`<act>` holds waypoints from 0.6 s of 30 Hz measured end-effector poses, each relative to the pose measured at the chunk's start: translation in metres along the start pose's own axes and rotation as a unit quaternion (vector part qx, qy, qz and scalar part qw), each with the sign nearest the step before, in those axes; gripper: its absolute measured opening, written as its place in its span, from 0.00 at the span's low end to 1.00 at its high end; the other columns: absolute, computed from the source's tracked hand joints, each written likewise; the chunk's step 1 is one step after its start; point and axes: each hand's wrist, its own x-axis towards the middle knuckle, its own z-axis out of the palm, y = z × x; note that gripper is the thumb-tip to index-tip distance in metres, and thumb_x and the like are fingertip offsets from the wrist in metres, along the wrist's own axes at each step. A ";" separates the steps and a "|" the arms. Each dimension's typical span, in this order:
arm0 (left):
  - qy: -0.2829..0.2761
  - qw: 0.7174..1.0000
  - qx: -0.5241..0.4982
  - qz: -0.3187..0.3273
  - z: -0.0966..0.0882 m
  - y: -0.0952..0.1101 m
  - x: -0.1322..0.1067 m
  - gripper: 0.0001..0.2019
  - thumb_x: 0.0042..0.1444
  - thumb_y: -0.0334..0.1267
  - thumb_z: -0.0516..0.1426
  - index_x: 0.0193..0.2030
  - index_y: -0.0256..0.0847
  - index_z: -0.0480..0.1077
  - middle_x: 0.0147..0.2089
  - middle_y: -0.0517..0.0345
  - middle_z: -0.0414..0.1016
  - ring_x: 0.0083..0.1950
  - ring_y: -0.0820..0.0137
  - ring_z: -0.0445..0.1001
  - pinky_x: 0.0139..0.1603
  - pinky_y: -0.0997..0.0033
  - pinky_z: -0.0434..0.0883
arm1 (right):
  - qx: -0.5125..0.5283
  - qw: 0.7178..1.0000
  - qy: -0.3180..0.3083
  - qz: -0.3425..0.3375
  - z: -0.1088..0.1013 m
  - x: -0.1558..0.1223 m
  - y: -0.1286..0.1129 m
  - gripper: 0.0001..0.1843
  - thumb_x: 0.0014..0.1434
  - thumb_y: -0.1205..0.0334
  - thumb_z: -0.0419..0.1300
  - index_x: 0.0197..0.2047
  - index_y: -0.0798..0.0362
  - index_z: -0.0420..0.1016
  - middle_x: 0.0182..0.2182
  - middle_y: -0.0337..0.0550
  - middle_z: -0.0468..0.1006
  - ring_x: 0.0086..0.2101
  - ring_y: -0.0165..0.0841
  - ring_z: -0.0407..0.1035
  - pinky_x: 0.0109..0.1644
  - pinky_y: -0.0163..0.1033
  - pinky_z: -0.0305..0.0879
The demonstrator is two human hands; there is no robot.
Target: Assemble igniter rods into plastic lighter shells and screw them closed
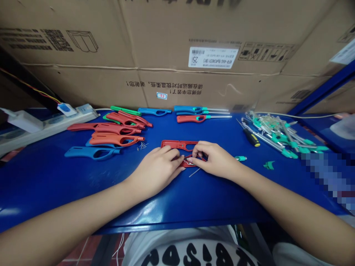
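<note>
Had the left hand (161, 164) clamped on the left end of an open red plastic handle half (191, 165), between the hands at the glossy blue table (155, 210). Curled the right hand (219, 159) over its other end, thumb and forefinger close together; could not tell whether gripping anything. Had another red plastic handle half (172, 143) just beyond, a thin metal rod (194, 172) just nearer. Saw small silvery pins (142, 146) leftward, beside piled red, orange, blue and green plastic handles (111, 139); farther back, 2 blue plastic handles with metal tubes (187, 109) and 1 red (185, 118); rightward, a black-and-yellow screwdriver (251, 138) beside heaped metal tubes with teal ends (277, 138).
</note>
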 end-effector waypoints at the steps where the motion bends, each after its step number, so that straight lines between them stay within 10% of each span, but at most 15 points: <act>1: -0.008 1.000 0.011 0.001 -0.001 0.002 0.000 0.15 0.70 0.40 0.53 0.53 0.35 0.76 0.44 0.48 0.77 0.46 0.57 0.74 0.45 0.57 0.73 | 0.009 1.000 0.002 0.003 0.001 0.001 0.001 0.10 0.62 0.58 0.63 0.31 0.53 0.72 0.33 0.41 0.74 0.32 0.30 0.67 0.37 0.35 0.60; 18: 0.012 0.996 -0.083 -0.036 0.002 -0.002 -0.001 0.11 0.66 0.36 0.58 0.51 0.39 0.77 0.43 0.52 0.79 0.47 0.60 0.76 0.48 0.59 0.75 | -0.045 0.998 0.031 -0.026 0.006 0.003 0.003 0.10 0.63 0.61 0.63 0.30 0.54 0.72 0.26 0.39 0.71 0.32 0.31 0.65 0.36 0.35 0.57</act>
